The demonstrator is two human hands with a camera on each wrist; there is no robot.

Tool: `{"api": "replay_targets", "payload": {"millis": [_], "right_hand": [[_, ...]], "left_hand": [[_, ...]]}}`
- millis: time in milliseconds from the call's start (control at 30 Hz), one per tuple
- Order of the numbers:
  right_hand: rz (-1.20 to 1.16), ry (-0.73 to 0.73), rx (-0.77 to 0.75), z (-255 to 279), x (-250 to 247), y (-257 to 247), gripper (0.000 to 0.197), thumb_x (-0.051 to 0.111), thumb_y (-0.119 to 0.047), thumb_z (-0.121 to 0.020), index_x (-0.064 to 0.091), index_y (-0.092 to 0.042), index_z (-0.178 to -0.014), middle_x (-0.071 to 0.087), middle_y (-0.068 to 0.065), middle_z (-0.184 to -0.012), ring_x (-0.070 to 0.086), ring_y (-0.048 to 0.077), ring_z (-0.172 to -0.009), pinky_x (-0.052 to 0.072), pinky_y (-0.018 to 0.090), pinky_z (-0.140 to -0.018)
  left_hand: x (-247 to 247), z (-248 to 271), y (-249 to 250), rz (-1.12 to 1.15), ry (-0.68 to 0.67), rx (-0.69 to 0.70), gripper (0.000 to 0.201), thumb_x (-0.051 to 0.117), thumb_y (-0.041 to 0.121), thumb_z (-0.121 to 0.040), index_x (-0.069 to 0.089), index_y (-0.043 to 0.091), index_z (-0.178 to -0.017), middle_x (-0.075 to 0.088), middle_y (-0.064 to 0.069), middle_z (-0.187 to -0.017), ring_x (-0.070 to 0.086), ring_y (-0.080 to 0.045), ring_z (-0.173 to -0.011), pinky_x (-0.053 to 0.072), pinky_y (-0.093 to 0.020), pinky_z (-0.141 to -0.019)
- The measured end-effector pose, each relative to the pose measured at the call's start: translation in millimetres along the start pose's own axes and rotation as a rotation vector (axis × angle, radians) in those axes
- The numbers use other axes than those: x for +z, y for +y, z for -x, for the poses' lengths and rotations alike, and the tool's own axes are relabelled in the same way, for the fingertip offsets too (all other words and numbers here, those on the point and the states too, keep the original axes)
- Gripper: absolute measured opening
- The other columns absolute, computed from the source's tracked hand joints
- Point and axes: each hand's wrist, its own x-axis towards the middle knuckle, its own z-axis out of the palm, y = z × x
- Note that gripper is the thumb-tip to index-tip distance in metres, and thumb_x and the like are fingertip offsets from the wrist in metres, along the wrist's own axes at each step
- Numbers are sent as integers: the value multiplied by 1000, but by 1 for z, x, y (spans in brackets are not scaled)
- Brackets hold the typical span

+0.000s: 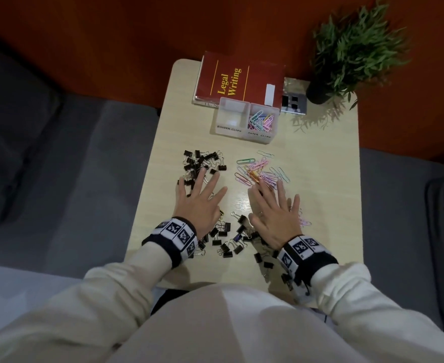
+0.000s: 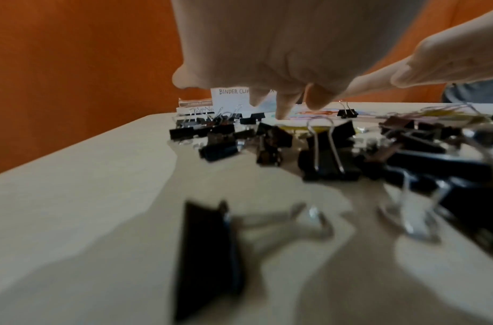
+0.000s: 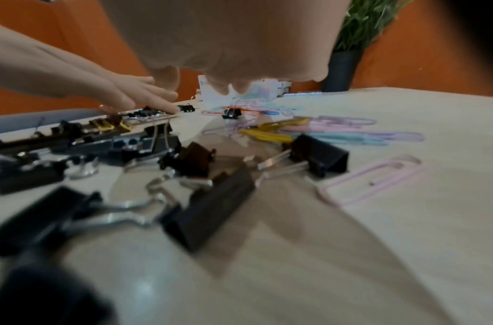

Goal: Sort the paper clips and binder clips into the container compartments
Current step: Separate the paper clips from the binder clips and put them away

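Note:
A clear two-part container (image 1: 244,119) stands mid-table; its left compartment, labelled binder clips (image 1: 230,113), holds nothing, and its right compartment holds coloured paper clips (image 1: 261,121). Black binder clips (image 1: 202,163) are heaped ahead of my left hand (image 1: 200,197), which lies flat with spread fingers touching that heap. More binder clips (image 1: 228,239) are strewn between my wrists. My right hand (image 1: 273,205) lies flat, fingers straight, its tips at a pile of pastel paper clips (image 1: 260,171). Up close, the wrist views show binder clips (image 2: 325,154) and a pink paper clip (image 3: 373,180).
A red book (image 1: 237,79) lies behind the container, with a grey device (image 1: 294,98) and a potted plant (image 1: 346,51) at the far right corner. The small beige table (image 1: 320,184) has near edges left and right; grey upholstery surrounds it.

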Motion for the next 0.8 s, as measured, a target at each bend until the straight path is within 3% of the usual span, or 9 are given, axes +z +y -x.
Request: {"api": "replay_targets", "payload": {"millis": [133,300,400,500,600,700,800], "right_hand": [[-36,25,25,-1,-3,-3,66,13,-59,-89,-16,-32,-142,-19,-11,-152,-24,18,-139,-20,54,-104],[-10,-82,-238,19,-1,-24,70,9,-60,-85,-12,-29,-144,-19,-8,-152,-17,17,-141,-15,61,-108],[-101,-32,-206,20,-7,-24,67,6,-54,-83,-10,-31,-144,-17,-10,-154,-19,16,-141,-16,57,-107],[-18,-63,-224,19,-6,-25,65,8,-55,-86,-12,-31,-144,-19,-11,-151,-18,15,-141,-18,57,-106],[32,-101,-249,-5,-2,-34,64,9,-56,-89,-18,-30,-141,-19,-10,-148,-11,18,-143,-15,63,-109],[43,13,-199,-30,-14,-44,62,12,-51,-91,-14,-28,-142,-17,-6,-151,-12,22,-143,-11,65,-109],[96,80,-326,-27,-18,-59,62,18,-44,-87,8,-25,-144,4,-1,-157,-4,24,-144,-13,60,-106]], "left_hand": [[-15,-17,8,-15,62,17,58,24,39,-97,5,29,-151,-10,4,-160,-17,-28,-146,-3,-67,-109],[-40,-28,5,54,62,-44,61,34,30,-96,7,26,-151,-3,5,-161,-16,-28,-147,-3,-68,-109],[-47,-14,-13,200,83,-176,61,42,19,-93,18,25,-149,5,5,-161,-11,-27,-148,0,-67,-110],[-37,12,-22,214,88,-178,59,44,12,-92,27,25,-147,13,4,-160,-6,-24,-148,-1,-67,-110],[-19,38,-19,177,40,-150,62,42,13,-93,18,25,-149,10,5,-160,-7,-23,-148,-1,-67,-110],[-2,53,-11,147,-9,-154,68,42,13,-93,8,26,-151,0,6,-161,-12,-23,-148,2,-67,-111],[7,58,-8,136,-9,-160,75,44,9,-91,3,30,-151,-11,6,-160,-19,-26,-146,0,-67,-110]]}}
